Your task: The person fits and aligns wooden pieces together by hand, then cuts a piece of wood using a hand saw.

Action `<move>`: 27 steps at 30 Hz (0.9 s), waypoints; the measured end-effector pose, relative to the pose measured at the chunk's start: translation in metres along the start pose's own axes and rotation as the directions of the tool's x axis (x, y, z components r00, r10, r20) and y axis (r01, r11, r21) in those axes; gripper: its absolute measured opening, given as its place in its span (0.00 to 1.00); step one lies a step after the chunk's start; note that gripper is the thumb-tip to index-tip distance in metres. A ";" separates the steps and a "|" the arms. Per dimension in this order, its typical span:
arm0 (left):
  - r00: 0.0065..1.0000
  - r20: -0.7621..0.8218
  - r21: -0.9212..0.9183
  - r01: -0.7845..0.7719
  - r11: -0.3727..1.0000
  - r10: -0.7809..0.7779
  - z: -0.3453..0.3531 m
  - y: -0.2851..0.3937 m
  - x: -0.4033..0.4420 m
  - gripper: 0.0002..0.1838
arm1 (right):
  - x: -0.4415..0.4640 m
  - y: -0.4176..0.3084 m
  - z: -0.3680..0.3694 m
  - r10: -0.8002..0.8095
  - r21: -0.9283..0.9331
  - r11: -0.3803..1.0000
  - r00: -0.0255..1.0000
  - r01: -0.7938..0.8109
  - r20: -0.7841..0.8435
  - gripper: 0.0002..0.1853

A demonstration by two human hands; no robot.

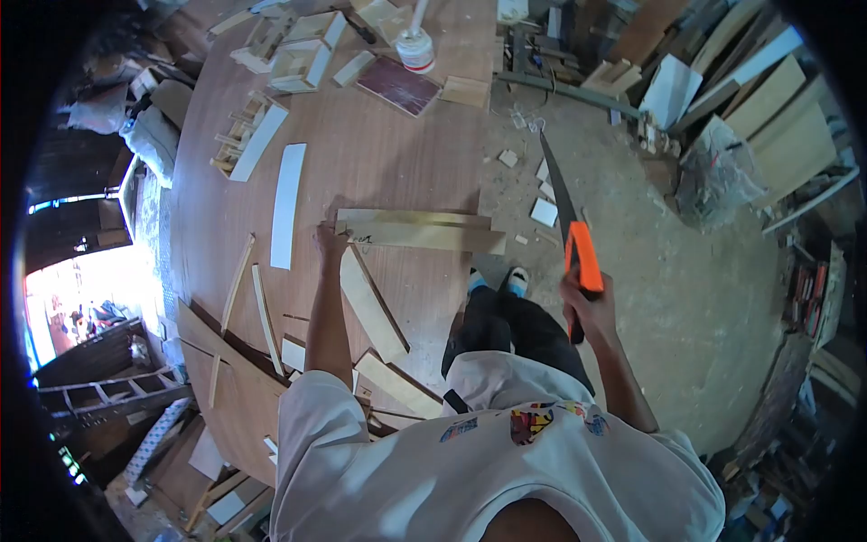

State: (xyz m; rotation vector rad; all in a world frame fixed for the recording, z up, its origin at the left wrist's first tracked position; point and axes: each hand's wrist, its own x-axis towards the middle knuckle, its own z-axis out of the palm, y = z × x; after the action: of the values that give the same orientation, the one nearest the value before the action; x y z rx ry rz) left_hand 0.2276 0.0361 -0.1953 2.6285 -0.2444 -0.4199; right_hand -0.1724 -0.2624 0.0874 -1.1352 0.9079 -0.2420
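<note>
My right hand (592, 305) is closed round the orange handle of a handsaw (562, 191). The saw's dark blade points away from me, over the floor to the right of the table. At the left end of a pale wooden board (424, 238), my left hand (330, 238) is closed on the wood. Dark handwriting marks that board near my fingers. A second pale strip (433, 218) lies along its far side. Both pieces reach rightward to the table's edge, and the nearer one sticks out past it. The saw is apart from the wood.
On the brown table (397, 163) lie a white strip (288, 206), a pale plank (373, 303), small wooden frames (302, 54) and a white glue tub (415, 51). Offcuts (543, 212) litter the floor. Boards (768, 108) and a plastic bag (718, 172) stand at right.
</note>
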 end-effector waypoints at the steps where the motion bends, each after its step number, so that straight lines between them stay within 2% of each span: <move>1: 1.000 -0.018 -0.013 0.023 1.000 -0.023 -0.004 0.008 0.000 0.22 | 0.012 0.007 0.000 0.038 -0.248 0.967 0.996 -0.057 -0.082 0.13; 2: 0.996 -0.074 0.067 -0.048 0.997 0.053 -0.009 0.014 -0.006 0.22 | 0.030 0.027 -0.005 0.025 -0.356 0.932 0.994 -0.061 -0.107 0.16; 3: 0.996 -0.063 0.081 -0.060 0.995 0.065 -0.010 0.015 -0.006 0.22 | 0.051 0.053 -0.010 0.010 -0.462 0.884 0.992 -0.068 -0.127 0.18; 7: 0.998 -0.041 0.000 -0.045 0.999 0.045 -0.021 0.033 -0.017 0.22 | 0.117 0.134 -0.014 0.086 -0.421 0.896 0.986 -0.140 -0.144 0.20; 9: 0.999 -0.037 -0.012 -0.016 1.000 0.016 -0.024 0.038 -0.020 0.22 | 0.139 0.163 -0.013 -0.008 -0.514 0.855 0.990 -0.065 -0.139 0.21; 10: 1.000 -0.029 -0.036 -0.005 0.999 0.004 -0.022 0.036 -0.019 0.22 | 0.146 0.166 -0.009 0.075 -0.501 0.853 0.985 -0.144 -0.156 0.23; 13: 0.999 -0.033 -0.030 -0.018 0.999 0.017 -0.021 0.033 -0.017 0.21 | 0.156 0.166 0.002 0.112 -0.519 0.841 0.987 -0.156 -0.116 0.23; 16: 0.997 -0.056 0.032 -0.059 0.998 0.061 -0.017 0.023 -0.012 0.21 | 0.162 0.176 0.011 0.128 -0.394 0.907 0.989 -0.148 -0.077 0.22; 18: 0.995 -0.064 0.064 -0.078 0.995 0.082 -0.018 0.021 -0.012 0.21 | 0.164 0.181 0.010 0.134 -0.381 0.912 0.988 -0.153 -0.074 0.23; 23: 0.997 -0.025 -0.040 -0.071 0.997 0.070 -0.013 0.014 -0.009 0.21 | 0.164 0.181 0.013 0.209 -0.302 0.926 0.974 -0.227 -0.089 0.25; 27: 0.996 -0.048 -0.036 -0.076 0.996 0.074 -0.009 0.006 -0.007 0.21 | 0.162 0.172 0.017 0.301 -0.155 0.941 0.953 -0.300 -0.022 0.22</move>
State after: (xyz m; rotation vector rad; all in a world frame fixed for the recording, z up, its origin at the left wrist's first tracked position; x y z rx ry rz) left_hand 0.2236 0.0357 -0.1833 2.5792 -0.3161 -0.3345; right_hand -0.1032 -0.2714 -0.1388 -1.1225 1.0989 0.0831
